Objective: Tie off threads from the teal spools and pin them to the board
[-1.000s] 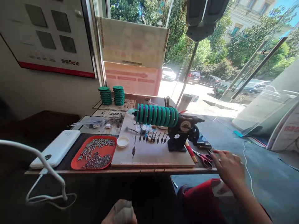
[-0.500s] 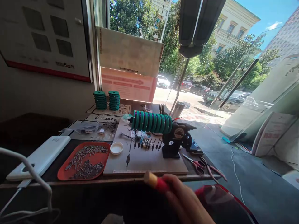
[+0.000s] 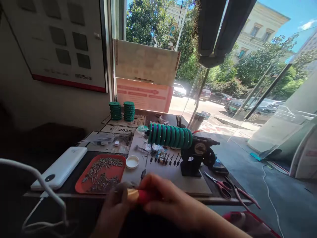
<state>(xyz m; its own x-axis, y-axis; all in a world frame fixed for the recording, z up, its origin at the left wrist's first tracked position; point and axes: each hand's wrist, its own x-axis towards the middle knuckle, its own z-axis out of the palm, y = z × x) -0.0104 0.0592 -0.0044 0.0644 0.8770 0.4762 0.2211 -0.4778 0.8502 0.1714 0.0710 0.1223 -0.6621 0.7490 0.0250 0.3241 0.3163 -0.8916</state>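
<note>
My right hand (image 3: pixel 168 203) is closed around a red tool with a pale wooden end (image 3: pixel 135 195), held low in front of the table's near edge. My left hand (image 3: pixel 112 211) comes up from below and touches the tool's pale end with curled fingers. Just beyond them on the pale board (image 3: pixel 195 185) stands a black winding machine (image 3: pixel 195 157) with a row of green spools (image 3: pixel 170 135) on its shaft. A row of small dark bits (image 3: pixel 164 159) lies on the board in front of the spools.
A red tray of small metal parts (image 3: pixel 101 173), a white cap (image 3: pixel 132 162) and a white power bank (image 3: pixel 60 167) with its cable lie at the left. Red-handled scissors and pliers (image 3: pixel 228 188) lie at the right. Two stacks of green spools (image 3: pixel 122 110) stand at the back.
My right hand picked up the red tool from beside the machine and carried it left in front of the table. My left hand rose to meet its pale end.
</note>
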